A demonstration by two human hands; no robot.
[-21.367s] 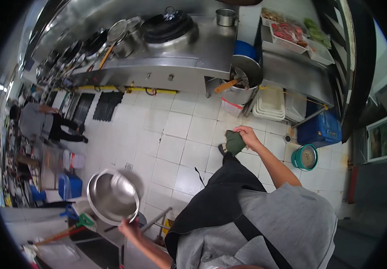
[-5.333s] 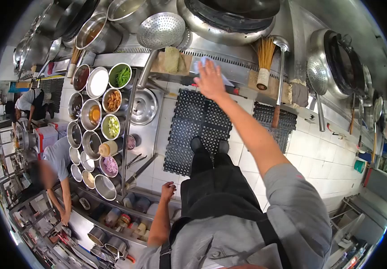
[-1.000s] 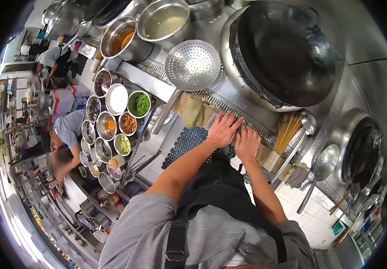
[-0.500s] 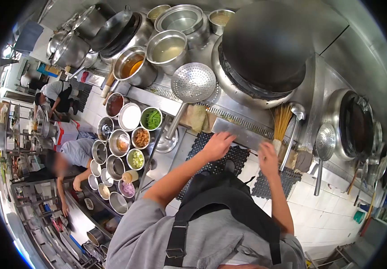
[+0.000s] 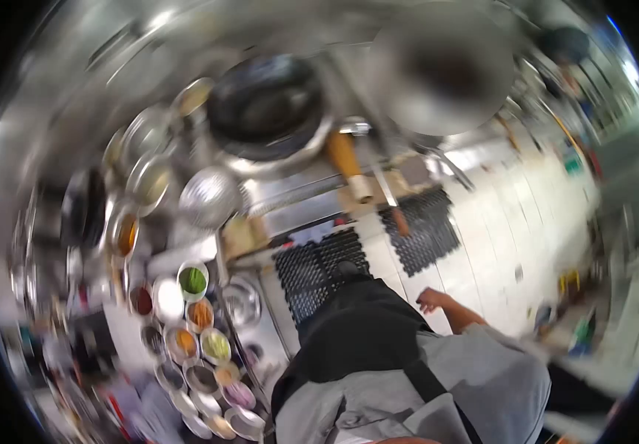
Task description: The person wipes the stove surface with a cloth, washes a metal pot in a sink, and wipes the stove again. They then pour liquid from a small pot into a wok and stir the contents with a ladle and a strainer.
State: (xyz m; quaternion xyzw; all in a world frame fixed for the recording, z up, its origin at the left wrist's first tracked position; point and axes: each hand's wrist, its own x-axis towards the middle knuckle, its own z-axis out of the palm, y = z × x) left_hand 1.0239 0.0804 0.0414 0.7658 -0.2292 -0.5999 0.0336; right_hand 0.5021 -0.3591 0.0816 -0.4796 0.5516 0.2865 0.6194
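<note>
My right hand (image 5: 430, 300) is beside my hip over the white tiled floor (image 5: 493, 248). Its fingers look loosely bent and apart, with nothing visible in them, though motion blurs them. My left hand is out of view. Closest ahead of the right hand is a black rubber mat (image 5: 423, 233). Above that mat, a ladle (image 5: 382, 174) lies with its handle over the stove's edge, next to a bamboo wok brush (image 5: 345, 157).
A dark wok (image 5: 264, 107) sits on the burner ahead, and a blurred wok (image 5: 445, 74) is farther right. A perforated strainer (image 5: 208, 196) rests at left. Several ingredient bowls stand lower left, among them one of chopped greens (image 5: 194, 280).
The view has swung right, and everything is smeared. My left hand has left the picture. My right hand has dropped from near the stove's edge to beside my body.
</note>
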